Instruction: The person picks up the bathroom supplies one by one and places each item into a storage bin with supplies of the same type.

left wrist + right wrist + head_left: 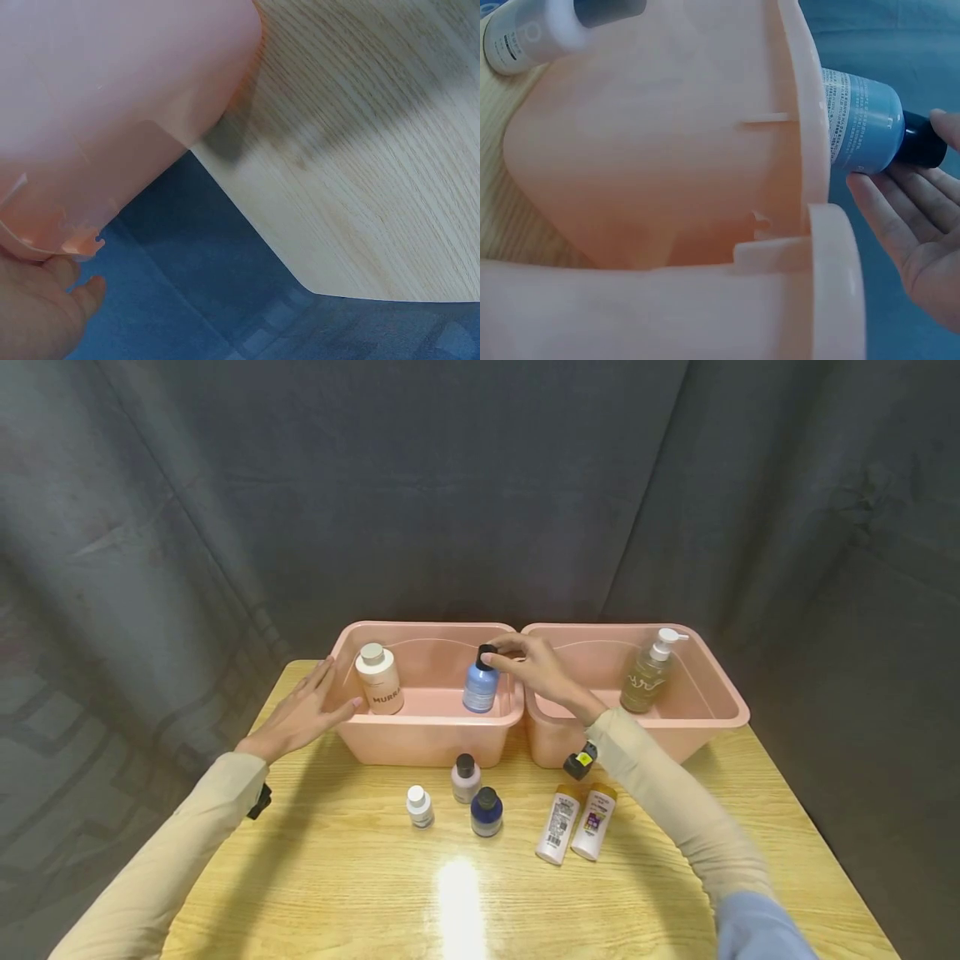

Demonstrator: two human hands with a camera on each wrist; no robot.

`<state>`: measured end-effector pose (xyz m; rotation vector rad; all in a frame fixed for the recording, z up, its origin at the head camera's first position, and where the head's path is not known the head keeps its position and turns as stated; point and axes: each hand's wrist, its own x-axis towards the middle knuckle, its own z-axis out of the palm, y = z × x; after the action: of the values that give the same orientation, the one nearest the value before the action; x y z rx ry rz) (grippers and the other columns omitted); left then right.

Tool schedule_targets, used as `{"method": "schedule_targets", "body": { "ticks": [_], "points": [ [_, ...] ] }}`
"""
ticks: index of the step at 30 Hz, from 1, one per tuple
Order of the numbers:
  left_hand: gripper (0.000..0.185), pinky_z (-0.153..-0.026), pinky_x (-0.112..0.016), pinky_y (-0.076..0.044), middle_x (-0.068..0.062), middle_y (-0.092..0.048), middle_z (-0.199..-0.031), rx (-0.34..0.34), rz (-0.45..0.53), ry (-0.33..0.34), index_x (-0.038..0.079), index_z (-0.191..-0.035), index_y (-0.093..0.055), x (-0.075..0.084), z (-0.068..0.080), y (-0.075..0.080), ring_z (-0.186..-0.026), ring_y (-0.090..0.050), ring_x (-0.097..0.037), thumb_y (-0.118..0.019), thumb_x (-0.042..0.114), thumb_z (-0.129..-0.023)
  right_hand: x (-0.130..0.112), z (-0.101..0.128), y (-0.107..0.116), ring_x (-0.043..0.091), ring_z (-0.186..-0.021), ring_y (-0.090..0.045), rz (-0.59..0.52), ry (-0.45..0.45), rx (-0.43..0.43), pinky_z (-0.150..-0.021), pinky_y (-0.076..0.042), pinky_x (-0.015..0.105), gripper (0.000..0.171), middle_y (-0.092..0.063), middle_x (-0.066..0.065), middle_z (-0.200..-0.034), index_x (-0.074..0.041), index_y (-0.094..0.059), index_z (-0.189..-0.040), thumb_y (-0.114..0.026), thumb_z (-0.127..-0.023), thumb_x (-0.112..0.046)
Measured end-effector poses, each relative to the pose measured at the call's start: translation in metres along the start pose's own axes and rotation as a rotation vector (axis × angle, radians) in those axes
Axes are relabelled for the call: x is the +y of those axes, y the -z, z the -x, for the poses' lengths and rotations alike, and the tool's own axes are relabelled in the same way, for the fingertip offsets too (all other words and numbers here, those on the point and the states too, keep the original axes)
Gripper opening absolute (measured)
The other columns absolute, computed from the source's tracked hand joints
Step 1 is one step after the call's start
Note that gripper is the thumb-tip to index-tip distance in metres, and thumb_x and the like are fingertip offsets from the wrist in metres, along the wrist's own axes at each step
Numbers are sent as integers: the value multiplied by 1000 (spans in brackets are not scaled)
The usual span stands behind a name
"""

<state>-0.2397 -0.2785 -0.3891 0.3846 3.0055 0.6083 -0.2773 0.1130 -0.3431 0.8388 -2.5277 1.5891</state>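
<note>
My right hand (534, 667) pinches the black cap of a light blue bottle (480, 687), held upright at the right end of the left pink bin (420, 742). In the right wrist view, the bottle (866, 124) rises above the bin's rim, its lower part hidden behind the wall. My left hand (303, 712) lies with straight fingers at the same bin's left rim, thumb pointing over the front edge. Inside, near that hand, stands a white bottle (380, 681) with dark lettering.
Against it sits a second pink bin (720, 723) with a green pump bottle (645, 681). On the wooden table (337, 877) stand a small white bottle (420, 808), a pale black-capped bottle (466, 781) and a dark blue bottle (487, 814). Two yellow-capped bottles (558, 828) lie at right.
</note>
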Motion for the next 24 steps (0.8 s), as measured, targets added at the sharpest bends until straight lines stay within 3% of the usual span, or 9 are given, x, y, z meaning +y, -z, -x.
{"method": "schedule_targets", "body": {
  "ticks": [7, 15, 24],
  "points": [
    [93, -111, -68, -14, -5, 8, -165, 0, 8, -1, 10, -159, -2, 1, 0, 1, -147, -4, -46, -44, 64, -96, 11, -6, -6, 26, -98, -66, -24, 11, 4, -89, -52, 37, 30, -69, 14, -111, 3, -68, -116, -72, -92, -15],
    [95, -110, -70, -15, -7, 6, -165, 3, 3, 2, 16, -160, 0, 0, 0, 1, -146, -6, -48, -41, 70, -94, 14, -12, -14, 28, -100, -65, -27, -21, -7, -89, -53, 37, 33, -68, 16, -113, 5, -67, -118, -72, -92, -15],
    [97, -110, -70, -15, -7, 7, -165, 1, 5, 6, 11, -160, -2, -1, 1, 1, -146, -6, -47, -41, 71, -94, 18, -21, -22, 29, -100, -64, -23, -49, 3, -90, -52, 37, 32, -66, 18, -112, 7, -66, -117, -71, -93, -14]
  ]
}}
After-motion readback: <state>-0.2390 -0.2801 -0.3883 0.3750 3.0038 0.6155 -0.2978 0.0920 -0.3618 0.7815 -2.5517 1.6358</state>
